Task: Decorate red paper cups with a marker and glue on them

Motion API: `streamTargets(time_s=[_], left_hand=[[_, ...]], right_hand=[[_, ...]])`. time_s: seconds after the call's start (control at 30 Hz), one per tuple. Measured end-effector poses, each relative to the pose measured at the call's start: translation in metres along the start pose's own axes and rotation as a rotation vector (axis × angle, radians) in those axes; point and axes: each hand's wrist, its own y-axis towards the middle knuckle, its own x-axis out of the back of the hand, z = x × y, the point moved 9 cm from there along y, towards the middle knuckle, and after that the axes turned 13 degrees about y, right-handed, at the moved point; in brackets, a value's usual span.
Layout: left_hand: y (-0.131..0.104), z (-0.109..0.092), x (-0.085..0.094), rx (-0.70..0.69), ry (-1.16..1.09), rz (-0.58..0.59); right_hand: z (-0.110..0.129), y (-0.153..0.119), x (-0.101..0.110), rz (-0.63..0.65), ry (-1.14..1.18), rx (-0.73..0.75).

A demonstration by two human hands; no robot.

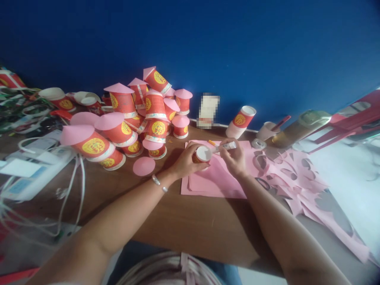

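Note:
My left hand (188, 161) is wrapped around a small red paper cup (204, 154), its white round end turned up toward me. Between the fingers of my right hand (234, 160) is a white glue tube (228, 146) with print on it, tilted so its narrow tip points at the cup's rim. Whether the tip touches the rim I cannot tell. Both hands are over a stack of pink paper sheets (196, 186). An orange cap-like piece (211, 142) lies on the paper just behind the cup.
Piled at left are several red cups with pink cone tops (118, 99). A flat pink disc (144, 166) lies before them. Right are pink paper scraps (297, 174), scissors (263, 183), a tape roll (259, 143) and a bottle (299, 128). White cables (81, 186) hang at left.

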Motion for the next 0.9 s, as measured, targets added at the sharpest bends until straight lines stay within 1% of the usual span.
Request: streamTargets(time_s=[0.23, 0.57, 0.67, 0.73, 0.9], left_hand=[[-0.002, 0.009, -0.005, 0.095, -0.168, 0.014], [-0.002, 0.010, -0.005, 0.105, -0.159, 0.021], [-0.002, 0.008, -0.004, 0.096, -0.157, 0.032], [-0.002, 0.006, -0.004, 0.080, -0.159, 0.044], [-0.001, 0.000, -0.003, 0.045, -0.164, 0.048]], right_hand=[[-0.011, 0.002, 0.003, 0.001, 0.048, -0.043], [-0.007, 0.001, 0.000, 0.017, 0.018, -0.029], [-0.007, 0.001, 0.002, -0.009, 0.025, -0.024], [-0.011, 0.002, 0.003, -0.032, 0.072, -0.044], [-0.023, 0.004, 0.002, -0.065, 0.284, -0.115]])
